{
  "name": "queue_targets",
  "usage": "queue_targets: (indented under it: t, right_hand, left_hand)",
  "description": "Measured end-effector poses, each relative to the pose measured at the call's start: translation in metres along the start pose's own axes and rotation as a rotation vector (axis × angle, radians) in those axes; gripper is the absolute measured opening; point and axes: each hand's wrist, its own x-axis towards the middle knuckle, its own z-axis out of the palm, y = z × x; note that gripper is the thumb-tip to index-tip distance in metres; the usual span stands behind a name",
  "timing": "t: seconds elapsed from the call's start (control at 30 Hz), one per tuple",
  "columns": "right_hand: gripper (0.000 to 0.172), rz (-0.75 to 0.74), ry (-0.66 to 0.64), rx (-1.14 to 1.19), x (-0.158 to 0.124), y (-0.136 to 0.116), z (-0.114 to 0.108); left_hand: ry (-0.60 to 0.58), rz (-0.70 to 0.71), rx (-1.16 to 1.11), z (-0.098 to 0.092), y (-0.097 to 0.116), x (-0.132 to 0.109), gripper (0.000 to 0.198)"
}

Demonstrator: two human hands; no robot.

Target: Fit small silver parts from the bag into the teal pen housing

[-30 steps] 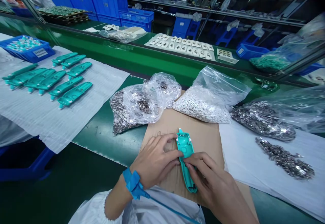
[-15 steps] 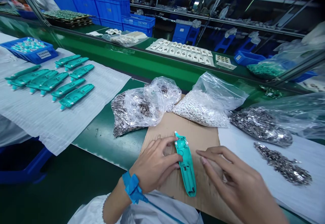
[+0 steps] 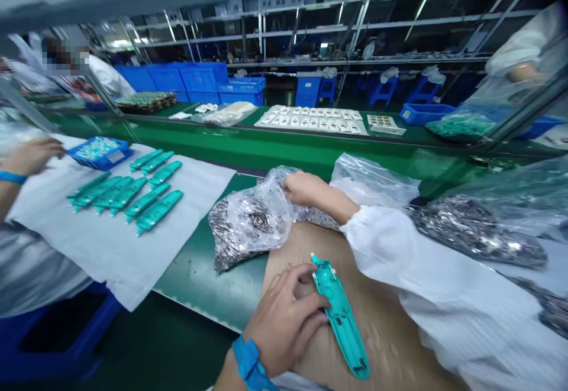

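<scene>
The left hand (image 3: pixel 284 320) pins the teal casing (image 3: pixel 339 314) flat on the cardboard (image 3: pixel 381 326). The right hand (image 3: pixel 306 188), fingers curled, digs into the bag of metal parts (image 3: pixel 248 225); best pinch one piece only, keeping the casing steady.

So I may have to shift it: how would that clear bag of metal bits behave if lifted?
The clear bag looks crumpled and thin, so probably floppy. Its dense metal fill suggests heavy for its size, likely sagging and shifting.
</scene>
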Motion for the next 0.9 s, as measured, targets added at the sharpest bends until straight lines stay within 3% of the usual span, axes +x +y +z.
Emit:
queue_targets:
  t: [0.13, 0.33, 0.5, 0.7, 0.9]
  right_hand:
    - [0.028, 0.041, -0.022, -0.046, 0.024, -0.010, 0.010]
    - [0.023, 0.010, 0.089, -0.087, 0.010, -0.003, 0.012]
    - [0.022, -0.046, 0.183, -0.040, -0.007, 0.001, 0.001]
    - [0.028, -0.077, 0.254, 0.006, -0.075, 0.016, -0.007]
    - [0.024, -0.068, 0.172, 0.131, -0.156, 0.033, 0.043]
  left_hand:
    - [0.042, 0.040, 0.051, 0.014, -0.014, -0.001, 0.020]
    - [0.057, 0.097, 0.162, 0.040, -0.045, 0.005, 0.025]
    - [0.072, 0.080, 0.142, 0.038, -0.039, 0.004, 0.026]
    - [0.067, 0.016, 0.004, 0.012, -0.011, 0.000, 0.020]
    - [0.024, -0.029, -0.070, 0.001, -0.001, 0.000, 0.018]
